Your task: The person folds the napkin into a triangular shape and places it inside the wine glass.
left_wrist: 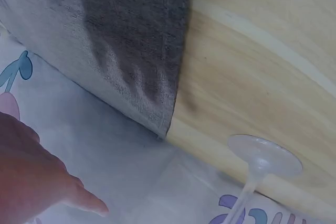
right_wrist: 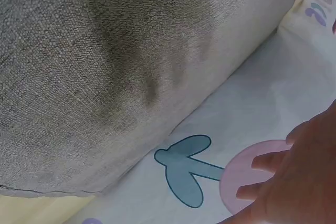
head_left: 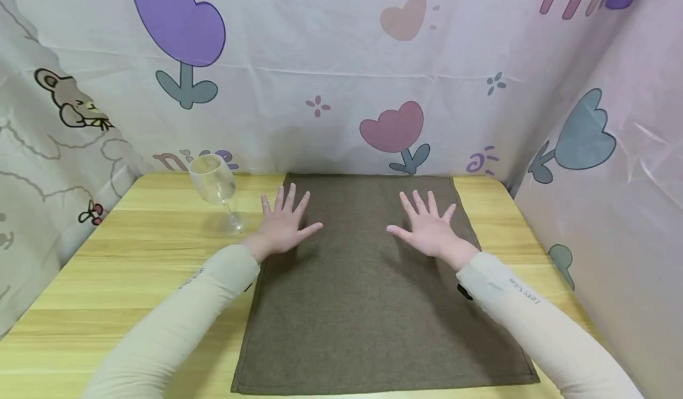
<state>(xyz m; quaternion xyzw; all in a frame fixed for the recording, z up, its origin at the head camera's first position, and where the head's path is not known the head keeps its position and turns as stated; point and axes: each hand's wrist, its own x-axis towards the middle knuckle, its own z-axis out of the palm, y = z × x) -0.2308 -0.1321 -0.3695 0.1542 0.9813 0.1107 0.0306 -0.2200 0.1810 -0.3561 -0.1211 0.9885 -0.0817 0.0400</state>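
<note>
A dark brown cloth (head_left: pixel 352 304) lies spread flat on the wooden table. Over its left edge hovers my left hand (head_left: pixel 283 227), fingers straight and splayed, holding nothing. My right hand (head_left: pixel 429 233) is spread the same way above the cloth's right part, its shadow falling on the fabric. A clear wine glass (head_left: pixel 213 182) stands upright on the bare wood, just left of my left hand. In the left wrist view the glass's foot (left_wrist: pixel 265 156) and stem show beside the cloth's corner (left_wrist: pixel 157 114). Only cloth (right_wrist: pixel 105 77) and the hand's fingers appear near my right hand in its wrist view.
Wooden tabletop (head_left: pixel 107 274) shows on the left of the cloth and as a strip along its right. A white curtain (head_left: pixel 299 43) printed with flowers and hearts hangs behind the table, with more of it along both sides.
</note>
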